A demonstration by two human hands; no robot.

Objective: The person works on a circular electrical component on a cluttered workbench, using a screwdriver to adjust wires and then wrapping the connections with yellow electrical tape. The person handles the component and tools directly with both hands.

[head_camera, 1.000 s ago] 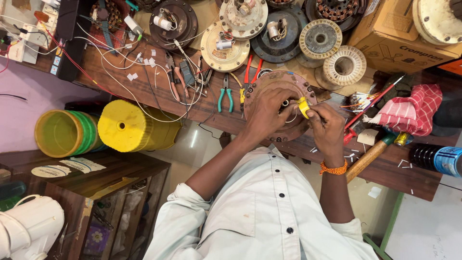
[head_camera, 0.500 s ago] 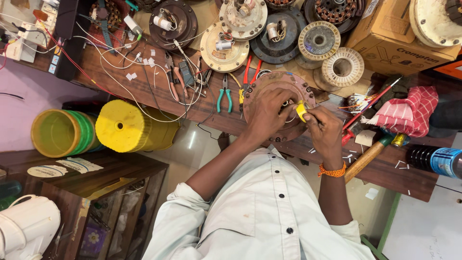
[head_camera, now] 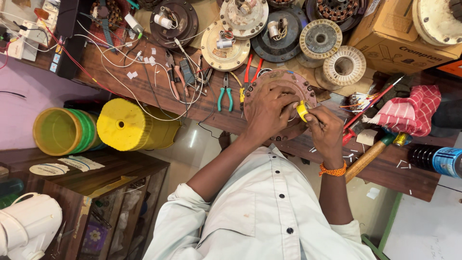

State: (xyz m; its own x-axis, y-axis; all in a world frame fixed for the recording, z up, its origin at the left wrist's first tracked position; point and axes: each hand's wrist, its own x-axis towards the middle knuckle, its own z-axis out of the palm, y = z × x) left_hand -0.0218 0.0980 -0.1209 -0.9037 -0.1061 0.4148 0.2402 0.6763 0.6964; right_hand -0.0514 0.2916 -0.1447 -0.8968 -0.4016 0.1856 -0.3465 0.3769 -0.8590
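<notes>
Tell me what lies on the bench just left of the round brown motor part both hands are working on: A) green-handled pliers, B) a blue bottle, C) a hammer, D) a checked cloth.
A: the green-handled pliers lie just left of the round motor part; the hammer, bottle and checked cloth are all on its right.

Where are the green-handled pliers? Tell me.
In the head view, the green-handled pliers lie on the wooden bench, just left of the round motor winding under the left hand.

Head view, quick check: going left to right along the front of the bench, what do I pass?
Yellow tub → green-handled pliers → left hand → yellow tape roll → right hand → wooden hammer handle → red checked cloth.
</notes>
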